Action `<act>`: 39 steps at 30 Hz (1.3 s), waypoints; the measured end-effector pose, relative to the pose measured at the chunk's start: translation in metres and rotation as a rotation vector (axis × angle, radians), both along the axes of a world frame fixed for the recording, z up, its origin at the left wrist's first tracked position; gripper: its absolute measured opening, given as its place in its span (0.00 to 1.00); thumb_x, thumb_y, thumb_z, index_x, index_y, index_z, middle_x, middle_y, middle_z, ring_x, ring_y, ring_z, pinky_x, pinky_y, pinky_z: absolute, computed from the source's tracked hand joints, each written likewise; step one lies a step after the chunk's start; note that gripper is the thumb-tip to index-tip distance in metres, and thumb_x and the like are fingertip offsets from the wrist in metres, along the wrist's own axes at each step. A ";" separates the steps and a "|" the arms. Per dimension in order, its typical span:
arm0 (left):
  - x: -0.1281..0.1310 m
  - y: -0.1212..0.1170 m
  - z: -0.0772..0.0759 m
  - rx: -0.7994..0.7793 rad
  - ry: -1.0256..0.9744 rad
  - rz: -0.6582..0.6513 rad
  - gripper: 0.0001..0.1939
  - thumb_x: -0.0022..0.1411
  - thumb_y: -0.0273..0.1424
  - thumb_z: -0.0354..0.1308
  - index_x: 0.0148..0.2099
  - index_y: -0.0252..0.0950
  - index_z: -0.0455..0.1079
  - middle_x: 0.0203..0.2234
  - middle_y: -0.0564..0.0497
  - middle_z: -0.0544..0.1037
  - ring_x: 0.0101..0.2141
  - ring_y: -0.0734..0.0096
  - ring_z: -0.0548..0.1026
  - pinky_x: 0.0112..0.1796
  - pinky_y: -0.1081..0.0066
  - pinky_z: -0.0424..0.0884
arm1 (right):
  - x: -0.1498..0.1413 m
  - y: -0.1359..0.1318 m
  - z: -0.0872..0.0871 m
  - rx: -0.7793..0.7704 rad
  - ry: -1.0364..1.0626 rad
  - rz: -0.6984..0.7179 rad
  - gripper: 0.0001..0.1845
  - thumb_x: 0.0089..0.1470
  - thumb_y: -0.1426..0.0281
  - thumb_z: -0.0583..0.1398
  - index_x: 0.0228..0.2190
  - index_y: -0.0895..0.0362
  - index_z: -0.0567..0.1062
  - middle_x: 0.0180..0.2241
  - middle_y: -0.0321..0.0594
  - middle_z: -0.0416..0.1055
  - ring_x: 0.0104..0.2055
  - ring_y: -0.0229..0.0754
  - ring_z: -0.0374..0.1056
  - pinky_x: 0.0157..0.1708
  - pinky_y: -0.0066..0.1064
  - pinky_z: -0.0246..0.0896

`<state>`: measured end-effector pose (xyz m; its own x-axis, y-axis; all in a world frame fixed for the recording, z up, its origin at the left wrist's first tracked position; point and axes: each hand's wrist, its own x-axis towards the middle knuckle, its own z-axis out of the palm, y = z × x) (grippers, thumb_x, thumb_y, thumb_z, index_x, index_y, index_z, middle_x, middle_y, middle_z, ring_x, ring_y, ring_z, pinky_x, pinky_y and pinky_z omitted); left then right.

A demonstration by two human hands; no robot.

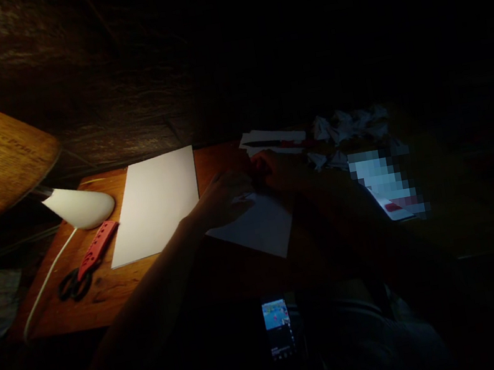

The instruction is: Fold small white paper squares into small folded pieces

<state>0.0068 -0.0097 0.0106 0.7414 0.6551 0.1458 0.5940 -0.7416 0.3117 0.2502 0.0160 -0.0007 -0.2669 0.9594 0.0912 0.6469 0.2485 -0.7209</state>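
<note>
A white sheet of paper (258, 227) lies turned at an angle on the wooden table, its near corner pointing toward me. My left hand (228, 195) is bent over the sheet's far left part, with its fingers on the paper. Beside it, my right hand (272, 168) has its fingers curled at the sheet's far edge. Both hands come close together there, and deep shadow hides their fingertips and the part of the paper between them. The fingers look closed on the paper.
Left of my hands lie a stack of white paper (160, 203), scissors with a red cover (96, 248) and a lamp (84, 206). Behind stands a dark-bladed knife (263, 143) on paper strips. Folded paper pieces (346, 125) and a lit screen (383, 181) are right. A phone (278, 328) glows below.
</note>
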 end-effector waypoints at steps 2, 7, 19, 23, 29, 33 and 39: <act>-0.001 0.000 0.000 0.014 -0.002 -0.001 0.15 0.76 0.38 0.66 0.61 0.44 0.83 0.64 0.44 0.85 0.65 0.48 0.79 0.68 0.45 0.70 | 0.003 0.003 -0.005 -0.003 0.098 -0.030 0.23 0.59 0.78 0.62 0.55 0.52 0.81 0.53 0.44 0.85 0.52 0.49 0.80 0.58 0.46 0.74; -0.001 -0.002 0.003 0.049 0.013 0.031 0.14 0.79 0.36 0.62 0.60 0.44 0.85 0.55 0.44 0.88 0.58 0.50 0.82 0.64 0.47 0.73 | 0.004 0.003 -0.004 0.028 0.189 -0.090 0.13 0.67 0.74 0.60 0.48 0.54 0.82 0.51 0.46 0.87 0.53 0.50 0.82 0.58 0.45 0.73; 0.000 0.004 -0.008 0.015 -0.171 0.131 0.18 0.81 0.30 0.53 0.57 0.39 0.85 0.45 0.43 0.89 0.47 0.56 0.85 0.51 0.57 0.80 | 0.013 -0.004 0.009 0.087 -0.135 0.180 0.05 0.61 0.65 0.73 0.39 0.52 0.87 0.46 0.43 0.88 0.47 0.50 0.80 0.47 0.38 0.68; 0.000 0.006 -0.008 0.007 -0.147 0.136 0.14 0.80 0.31 0.57 0.53 0.40 0.86 0.45 0.44 0.88 0.49 0.55 0.85 0.53 0.55 0.79 | 0.012 -0.007 0.010 0.136 -0.251 0.158 0.05 0.64 0.66 0.71 0.42 0.53 0.88 0.49 0.45 0.88 0.49 0.51 0.81 0.46 0.38 0.66; 0.001 0.005 -0.008 0.072 -0.103 0.149 0.06 0.76 0.31 0.67 0.50 0.42 0.86 0.53 0.44 0.88 0.59 0.48 0.82 0.62 0.46 0.76 | 0.003 -0.014 0.008 0.174 -0.312 -0.014 0.06 0.67 0.63 0.71 0.42 0.52 0.88 0.49 0.47 0.89 0.49 0.54 0.82 0.44 0.40 0.66; -0.001 0.008 -0.013 0.038 -0.191 0.058 0.08 0.80 0.31 0.64 0.49 0.41 0.86 0.51 0.46 0.89 0.55 0.57 0.86 0.58 0.56 0.81 | 0.000 -0.014 0.006 0.153 -0.319 -0.050 0.05 0.68 0.67 0.69 0.42 0.52 0.88 0.50 0.47 0.89 0.48 0.53 0.81 0.43 0.39 0.64; -0.005 0.012 -0.017 0.077 -0.212 0.039 0.10 0.80 0.28 0.62 0.47 0.40 0.86 0.45 0.47 0.90 0.48 0.61 0.87 0.50 0.64 0.83 | 0.007 -0.010 0.010 0.204 -0.232 0.098 0.10 0.69 0.62 0.69 0.43 0.54 0.88 0.46 0.45 0.88 0.45 0.50 0.79 0.41 0.37 0.60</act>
<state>0.0018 0.0026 -0.0059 0.6630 0.6639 0.3459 0.5503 -0.7455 0.3761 0.2571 0.0061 0.0089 -0.3931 0.8964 0.2047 0.7544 0.4417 -0.4856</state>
